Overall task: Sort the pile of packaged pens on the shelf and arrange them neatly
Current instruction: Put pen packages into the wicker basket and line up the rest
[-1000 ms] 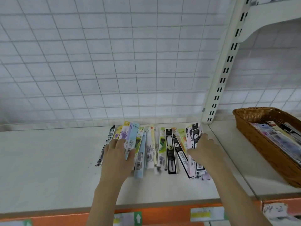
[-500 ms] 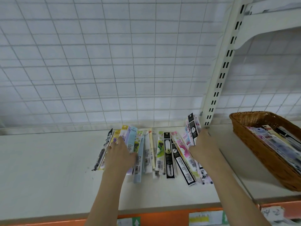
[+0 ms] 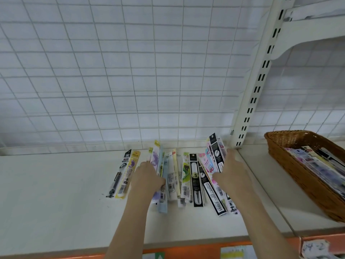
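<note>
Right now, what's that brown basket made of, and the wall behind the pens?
The basket looks like woven wicker, matte brown; you can see braided strands along its rim. The back wall seems to be white-coated metal wire mesh, judging by its thin crossing grid lines.

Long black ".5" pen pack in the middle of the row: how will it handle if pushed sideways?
The long black pen pack looks thin and light, so it would probably slide easily on the smooth white shelf. Flat, so unlikely to roll. Neighbouring packs overlap closely; a push would likely shift those too.
</note>
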{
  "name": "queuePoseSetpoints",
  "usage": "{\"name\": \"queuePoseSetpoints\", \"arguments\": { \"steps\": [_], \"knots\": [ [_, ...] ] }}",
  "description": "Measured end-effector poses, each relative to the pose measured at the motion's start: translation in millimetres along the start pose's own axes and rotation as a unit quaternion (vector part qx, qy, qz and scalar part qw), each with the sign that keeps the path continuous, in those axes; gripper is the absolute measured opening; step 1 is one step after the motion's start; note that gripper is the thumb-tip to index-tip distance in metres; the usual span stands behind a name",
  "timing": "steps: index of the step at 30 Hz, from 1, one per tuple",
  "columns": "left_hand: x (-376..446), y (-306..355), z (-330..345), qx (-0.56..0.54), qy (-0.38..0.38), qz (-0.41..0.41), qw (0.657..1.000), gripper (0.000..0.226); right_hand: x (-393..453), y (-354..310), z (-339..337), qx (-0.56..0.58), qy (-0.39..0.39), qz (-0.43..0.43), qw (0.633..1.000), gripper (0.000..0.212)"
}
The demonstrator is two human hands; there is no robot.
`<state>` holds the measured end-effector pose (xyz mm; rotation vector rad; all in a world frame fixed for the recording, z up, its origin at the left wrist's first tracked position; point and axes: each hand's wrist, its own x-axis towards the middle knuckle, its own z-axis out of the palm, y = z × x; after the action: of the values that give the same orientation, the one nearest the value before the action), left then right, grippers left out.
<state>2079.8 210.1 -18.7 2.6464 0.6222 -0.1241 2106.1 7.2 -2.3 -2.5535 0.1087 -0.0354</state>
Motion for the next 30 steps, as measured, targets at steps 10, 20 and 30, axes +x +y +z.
{"name": "queuePoseSetpoints", "arguments": {
  "steps": [10,20,30],
  "knots": [
    [-16.5,17.2,11.3,0.004,0.066,-0.017,0.998,0.027,-6.3,4.6,-0.1,-0.058,0.019,-0.041,0.997,0.055],
    [-38.4,3.3,8.9,-0.157,0.149,0.008,0.976,0.042,-18.0,14.2,-6.7,0.039,0.049,-0.096,0.993,0.059],
    [-60.5,2.0,-4.6,-0.249,0.22,0.051,0.942,0.042,-24.3,22.4,-32.6,0.141,0.052,-0.146,0.978,0.057]
  ]
}}
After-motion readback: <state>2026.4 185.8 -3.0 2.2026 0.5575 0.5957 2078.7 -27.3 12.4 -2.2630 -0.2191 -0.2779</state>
